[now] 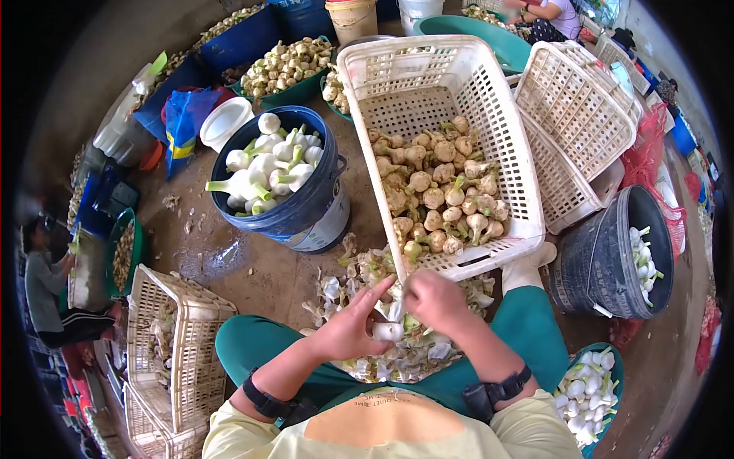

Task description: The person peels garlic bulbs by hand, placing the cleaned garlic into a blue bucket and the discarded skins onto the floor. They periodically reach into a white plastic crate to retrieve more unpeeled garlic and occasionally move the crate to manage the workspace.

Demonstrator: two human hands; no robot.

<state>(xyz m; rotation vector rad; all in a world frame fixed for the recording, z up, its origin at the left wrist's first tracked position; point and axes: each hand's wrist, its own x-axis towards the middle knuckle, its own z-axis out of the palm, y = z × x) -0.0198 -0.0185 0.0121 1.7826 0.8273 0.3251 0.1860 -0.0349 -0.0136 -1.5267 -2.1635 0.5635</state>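
Observation:
My left hand (352, 325) is curled round a white garlic bulb (388, 331), with its index finger stretched forward. Close beside it, my right hand (436, 304) is closed, fingers pressed together near a pale strip of skin (395, 306); what it pinches is hidden. Below both hands, a heap of loose garlic skins (417, 356) lies between my knees. Just ahead stands a white plastic crate (527, 206), tilted towards me, with many unpeeled, brownish garlic bulbs (432, 191) inside. A blue bucket (336, 164) full of clean white garlic bulbs (267, 164) is at the front left.
To the right are a black bucket (581, 260) and a green basin (615, 375), both with white bulbs. Stacked crates (573, 115) stand behind; more crates (180, 352) are at left. Two people, one at far left (50, 283), one at top right (562, 15), sit nearby.

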